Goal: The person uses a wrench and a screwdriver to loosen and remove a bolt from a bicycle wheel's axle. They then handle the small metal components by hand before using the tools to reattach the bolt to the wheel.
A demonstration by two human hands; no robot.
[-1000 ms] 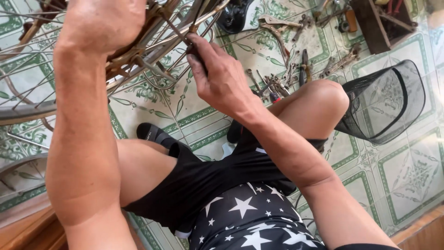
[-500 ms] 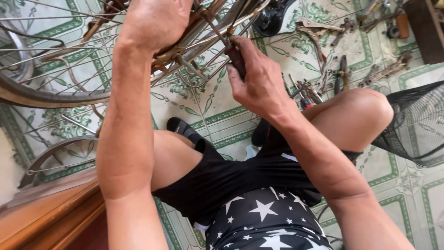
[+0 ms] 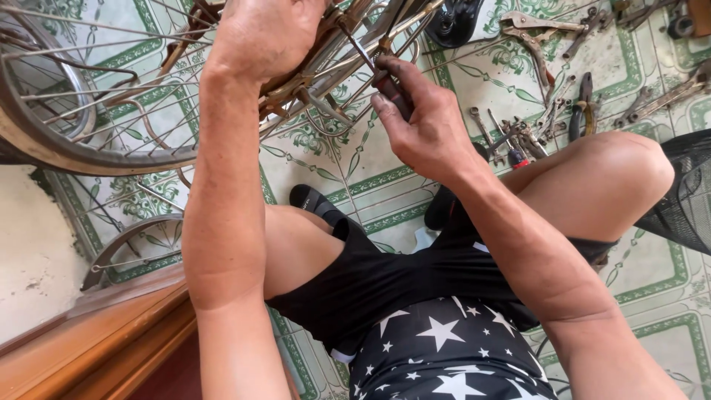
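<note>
I squat over a rusty bicycle frame (image 3: pixel 311 89) lying on a patterned tile floor. My left hand (image 3: pixel 263 33) is closed over a frame part at the top of the view. My right hand (image 3: pixel 418 122) grips the dark handle of a screwdriver (image 3: pixel 391 87), whose thin shaft points up-left into the frame. The spoked wheel (image 3: pixel 81 111) with its worn rim lies to the left of my left arm.
Pliers, wrenches and other hand tools (image 3: pixel 548 96) are scattered on the tiles beyond my right knee. A black mesh basket (image 3: pixel 685 200) sits at the right edge. A loose mudguard (image 3: pixel 126 244) lies by a wooden threshold (image 3: pixel 96 341) at lower left. A black saddle (image 3: pixel 455 21) is at top centre.
The view has swung left and down, so wheel, mudguard and threshold show more. Both hands stay on the frame; my right hand keeps the screwdriver at the same spot.
</note>
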